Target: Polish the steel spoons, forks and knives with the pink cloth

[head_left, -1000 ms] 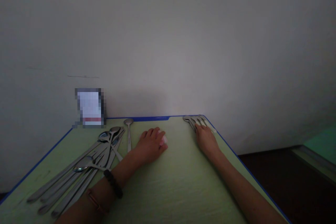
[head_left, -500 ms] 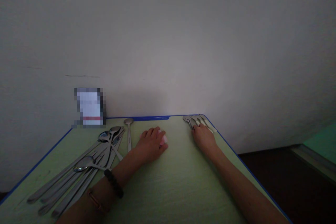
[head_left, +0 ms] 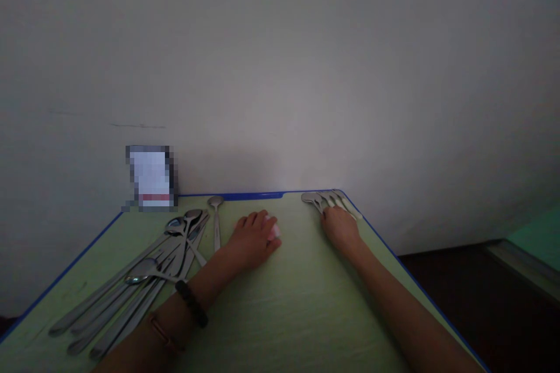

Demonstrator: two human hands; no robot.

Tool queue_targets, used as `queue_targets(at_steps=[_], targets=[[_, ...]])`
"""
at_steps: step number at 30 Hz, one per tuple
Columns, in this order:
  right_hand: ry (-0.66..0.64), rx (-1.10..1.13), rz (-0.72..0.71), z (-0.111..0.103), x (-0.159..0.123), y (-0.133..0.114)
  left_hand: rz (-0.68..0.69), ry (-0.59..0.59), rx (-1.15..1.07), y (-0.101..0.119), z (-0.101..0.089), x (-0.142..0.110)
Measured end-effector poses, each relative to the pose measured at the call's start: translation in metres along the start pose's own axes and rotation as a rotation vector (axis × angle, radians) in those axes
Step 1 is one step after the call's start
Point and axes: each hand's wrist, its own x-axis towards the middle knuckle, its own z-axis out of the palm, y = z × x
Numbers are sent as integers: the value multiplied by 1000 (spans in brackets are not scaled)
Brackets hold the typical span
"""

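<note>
My left hand [head_left: 254, 239] is closed over a soft-looking pink and white cloth [head_left: 272, 227] on the table, the palm hiding most of it. My right hand [head_left: 341, 227] rests near the far right corner, its fingers closed on the handle of a metal spoon [head_left: 308, 197] whose bowl points to the far left. Several more pieces of cutlery [head_left: 338, 197] lie side by side just beyond that hand, partly hidden by it. Left of my left hand, a single spoon [head_left: 216, 221] lies lengthwise.
A jumbled pile of long-handled spoons and forks [head_left: 149, 274] covers the left of the green table [head_left: 297, 315], partly under my left forearm. A blurred-out upright device [head_left: 152, 178] leans at the back left. The wall [head_left: 280, 99] stands right behind the table's blue edge.
The spoon's bowl under my right hand has swung slightly to the left. My left hand stays on the cloth, and the whole view has shifted a little.
</note>
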Motion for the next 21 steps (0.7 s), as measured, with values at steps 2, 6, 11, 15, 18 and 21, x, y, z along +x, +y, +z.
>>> queue_targets(at_steps=[2, 6, 11, 15, 18, 21], targets=[[-9, 2, 6, 0, 2, 0, 0, 0, 1, 0, 1, 0], [-15, 9, 17, 1, 6, 2, 4, 6, 0, -1, 1, 0], [-13, 17, 19, 4, 9, 4, 5, 6, 1, -1, 2, 0], [-17, 12, 10, 4, 5, 4, 8, 1, -1, -1, 2, 1], [-23, 8, 2, 4, 2, 3, 7, 2, 0, -1, 1, 1], [-28, 12, -13, 4, 1, 0, 5, 5, 3, 0, 1, 0]])
